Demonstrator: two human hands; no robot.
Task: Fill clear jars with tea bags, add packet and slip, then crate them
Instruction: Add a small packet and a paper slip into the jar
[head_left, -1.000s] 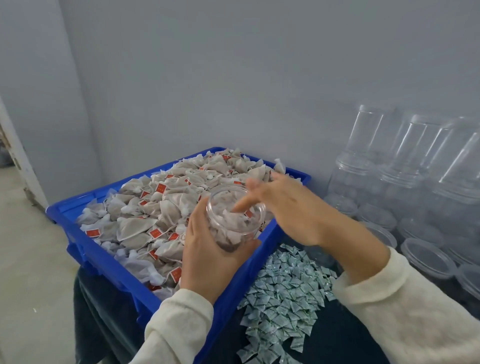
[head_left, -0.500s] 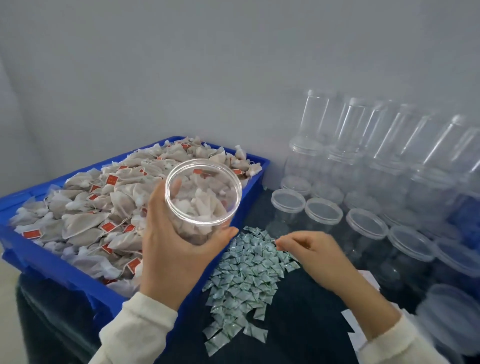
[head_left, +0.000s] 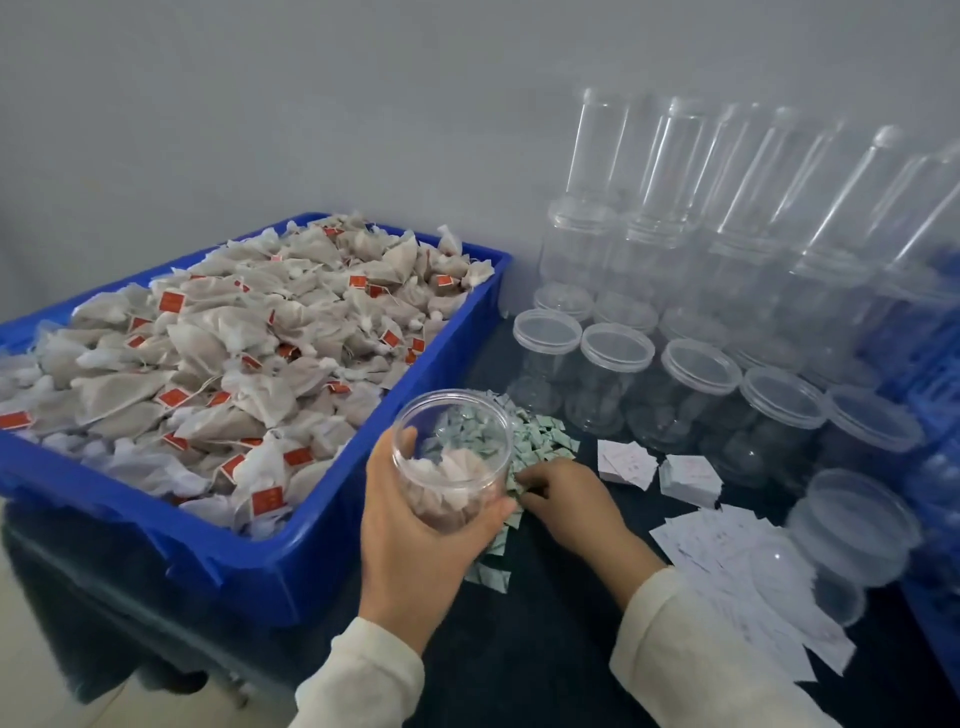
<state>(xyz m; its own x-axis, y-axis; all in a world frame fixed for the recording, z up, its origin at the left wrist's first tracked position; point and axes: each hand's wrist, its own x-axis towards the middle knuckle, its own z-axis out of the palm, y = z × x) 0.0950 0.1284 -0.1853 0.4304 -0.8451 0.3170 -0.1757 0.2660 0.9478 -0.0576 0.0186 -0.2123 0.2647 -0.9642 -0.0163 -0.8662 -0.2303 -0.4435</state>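
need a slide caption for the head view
Left hand holds tea-bag jar; right hand reaches into packets.

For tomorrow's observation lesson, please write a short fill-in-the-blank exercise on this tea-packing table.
1. The left hand holds a clear jar partly filled with tea ____.
2. The loose tea bags lie heaped in a ____ crate.
3. The right hand reaches into the pile of small green ____.
4. The white paper slips lie on the person's ____ side.

Missing words: bags; blue; packets; right
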